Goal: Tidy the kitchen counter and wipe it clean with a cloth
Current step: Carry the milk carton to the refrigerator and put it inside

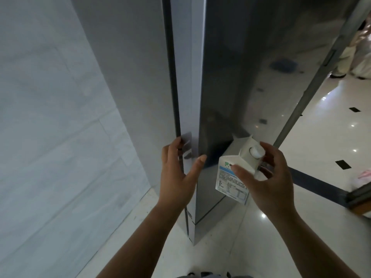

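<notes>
A tall grey refrigerator (251,77) fills the middle of the head view, its glossy door seen edge-on. My left hand (178,173) is at the door's left edge, fingers hooked behind it and thumb lying on the front face. My right hand (267,177) grips a white milk carton (236,167) with a round white cap and a blue-printed label, held tilted in front of the lower door. No counter or cloth is in view.
A pale marble-tiled wall (50,117) runs along the left. Glossy white floor tiles (331,127) with small black squares spread to the right. White bags (357,53) lie at the far upper right. A dark strip and a wooden edge (361,207) cross the right side.
</notes>
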Available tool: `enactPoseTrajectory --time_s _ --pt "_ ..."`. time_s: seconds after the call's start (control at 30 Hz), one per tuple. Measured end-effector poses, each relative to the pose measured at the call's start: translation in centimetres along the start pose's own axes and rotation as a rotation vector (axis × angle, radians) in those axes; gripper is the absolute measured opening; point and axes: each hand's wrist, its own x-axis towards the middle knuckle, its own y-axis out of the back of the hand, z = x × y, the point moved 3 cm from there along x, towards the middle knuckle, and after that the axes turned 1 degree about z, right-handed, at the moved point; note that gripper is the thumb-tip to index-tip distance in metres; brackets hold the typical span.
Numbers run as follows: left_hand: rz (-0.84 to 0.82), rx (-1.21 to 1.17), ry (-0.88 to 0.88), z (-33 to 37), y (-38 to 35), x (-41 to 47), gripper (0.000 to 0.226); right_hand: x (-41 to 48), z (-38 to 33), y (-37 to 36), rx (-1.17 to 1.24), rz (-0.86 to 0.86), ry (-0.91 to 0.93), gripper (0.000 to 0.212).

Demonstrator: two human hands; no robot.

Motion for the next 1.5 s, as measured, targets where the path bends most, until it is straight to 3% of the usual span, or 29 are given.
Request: enactPoseTrajectory --time_s 0.3,0.57,0.9,1.13,1.4,1.5 --pt "0.051 0.014 -0.008 -0.1 0.3 -0.2 0.077 -0.2 -0.3 -0.2 0.050 0.021 -0.042 0.078" --pt "0.082 0.074 -0.025 1.0 -0.2 -1.5 0.072 -2.2 -0.8 1.4 0.004 0.021 -0.044 0.074" --pt "-0.071 0.084 -0.133 4.6 -5.5 -9.8 0.062 -8.3 -0.2 10.6 -0.004 0.157 -0.100 0.077" --pt "-0.402 0.120 -0.343 8.2 -9.1 -14.0 0.043 -14.2 1.0 18.4 -0.048 0.353 -0.153 0.072" --pt "-0.150 0.006 -0.676 16.2 -11.2 -11.1 0.035 -18.1 0.6 24.2 -0.072 0.432 -0.132 0.071" --pt "-0.196 0.049 -0.761 18.1 -14.0 -8.9 0.037 -17.9 0.3 25.3 -0.059 0.459 -0.131 0.073"
